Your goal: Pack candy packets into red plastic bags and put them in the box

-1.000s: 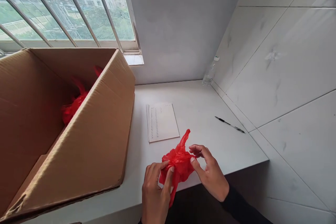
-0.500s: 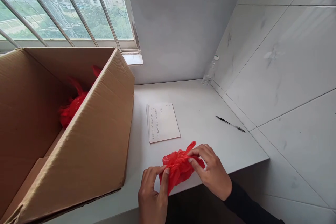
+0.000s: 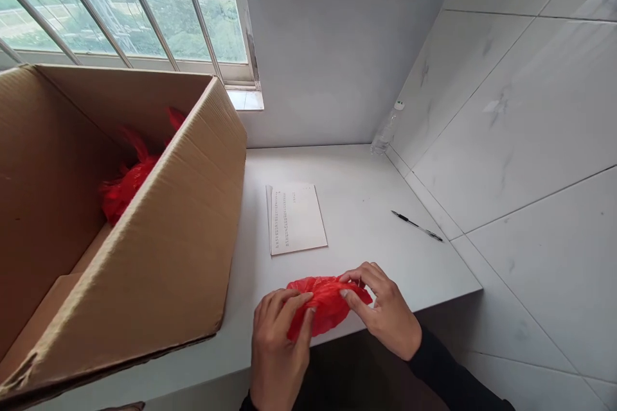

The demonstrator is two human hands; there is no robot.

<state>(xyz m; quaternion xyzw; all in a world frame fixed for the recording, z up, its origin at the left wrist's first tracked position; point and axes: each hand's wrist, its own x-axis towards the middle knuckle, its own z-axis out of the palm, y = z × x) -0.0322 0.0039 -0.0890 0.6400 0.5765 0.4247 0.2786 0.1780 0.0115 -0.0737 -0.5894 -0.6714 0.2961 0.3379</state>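
Observation:
A crumpled red plastic bag (image 3: 325, 311) rests at the front edge of the white table, between my two hands. My left hand (image 3: 279, 334) pinches its left side with thumb and fingers. On the right side, my right hand (image 3: 378, 308) grips the bag between thumb and fingertips. The thin plastic is bunched along the top, and whatever it may contain is hidden.
A large open cardboard box (image 3: 178, 231) stands at the left with red plastic bags (image 3: 128, 189) inside. Behind my hands lies a printed booklet (image 3: 299, 218). A black pen (image 3: 417, 226) and a clear bottle (image 3: 385, 130) are near the tiled wall.
The upright red tip by my right hand no longer shows, and the bag's top lies flatter. My left hand has turned slightly over the bag. The view has shifted a little.

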